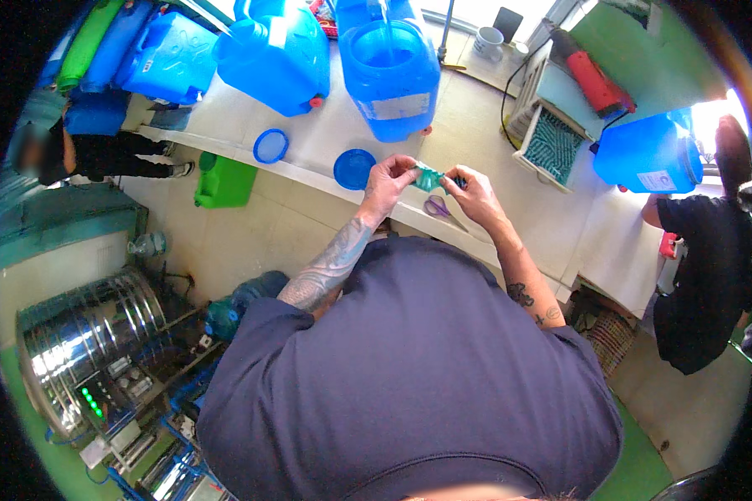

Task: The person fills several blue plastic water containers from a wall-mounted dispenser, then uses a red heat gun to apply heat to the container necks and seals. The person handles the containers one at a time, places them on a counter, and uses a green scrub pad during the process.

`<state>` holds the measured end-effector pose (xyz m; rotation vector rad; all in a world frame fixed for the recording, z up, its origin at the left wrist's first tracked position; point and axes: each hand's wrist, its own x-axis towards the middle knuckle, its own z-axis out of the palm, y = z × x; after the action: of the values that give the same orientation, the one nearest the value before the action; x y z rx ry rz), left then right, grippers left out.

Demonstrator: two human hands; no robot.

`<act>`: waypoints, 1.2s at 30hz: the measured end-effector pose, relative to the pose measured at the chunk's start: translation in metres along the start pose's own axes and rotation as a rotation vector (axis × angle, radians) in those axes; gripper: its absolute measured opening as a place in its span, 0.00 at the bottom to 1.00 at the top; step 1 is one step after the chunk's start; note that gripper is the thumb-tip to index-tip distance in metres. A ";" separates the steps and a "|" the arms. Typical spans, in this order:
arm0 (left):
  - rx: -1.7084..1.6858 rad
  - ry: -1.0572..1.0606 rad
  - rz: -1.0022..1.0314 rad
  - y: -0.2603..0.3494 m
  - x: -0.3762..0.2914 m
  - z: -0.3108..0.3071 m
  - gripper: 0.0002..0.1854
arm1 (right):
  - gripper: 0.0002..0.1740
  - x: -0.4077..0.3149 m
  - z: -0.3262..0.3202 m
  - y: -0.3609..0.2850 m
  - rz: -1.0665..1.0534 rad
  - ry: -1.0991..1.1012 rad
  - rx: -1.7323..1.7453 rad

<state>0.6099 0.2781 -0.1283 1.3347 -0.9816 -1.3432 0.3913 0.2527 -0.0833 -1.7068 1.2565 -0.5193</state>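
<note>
Between the fingertips of both hands is a small green plastic piece [428, 179], perhaps a wrapper or seal. My left hand [391, 181] pinches one side of it and my right hand [471, 190] pinches the other. Purple-handled scissors [437, 206] lie on the counter just below it. A dark blue round lid [355, 169] rests left of my left hand, and a lighter blue lid [271, 146] lies farther left. Beyond my hands stands an uncapped blue water container [385, 81], with water running into its wide mouth.
More blue jugs [276, 56] line the counter at the left. A basket of green-patterned pieces [553, 147], a red heat gun or similar tool [598, 81] and another blue container [648, 153] are at the right. One person [705, 269] stands right, another [94, 150] far left.
</note>
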 end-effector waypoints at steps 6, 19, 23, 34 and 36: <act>-0.068 0.369 0.011 -0.058 0.046 -0.123 0.12 | 0.19 0.017 0.041 -0.017 0.088 -0.089 0.008; -0.295 0.724 0.114 -0.141 0.241 -0.238 0.12 | 0.18 -0.016 0.072 -0.033 0.411 -0.014 -0.142; -0.020 0.890 0.135 -0.134 0.247 -0.218 0.11 | 0.18 -0.031 0.087 -0.025 0.482 0.038 -0.118; 0.191 0.826 0.003 -0.161 0.249 -0.230 0.13 | 0.22 -0.044 0.121 0.028 0.560 0.004 -0.177; 0.281 0.874 -0.055 -0.153 0.222 -0.218 0.15 | 0.24 -0.050 0.125 0.039 0.566 0.075 -0.194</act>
<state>0.8280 0.1118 -0.3410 1.9218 -0.5230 -0.5315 0.4474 0.3487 -0.1680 -1.3986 1.8051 -0.1247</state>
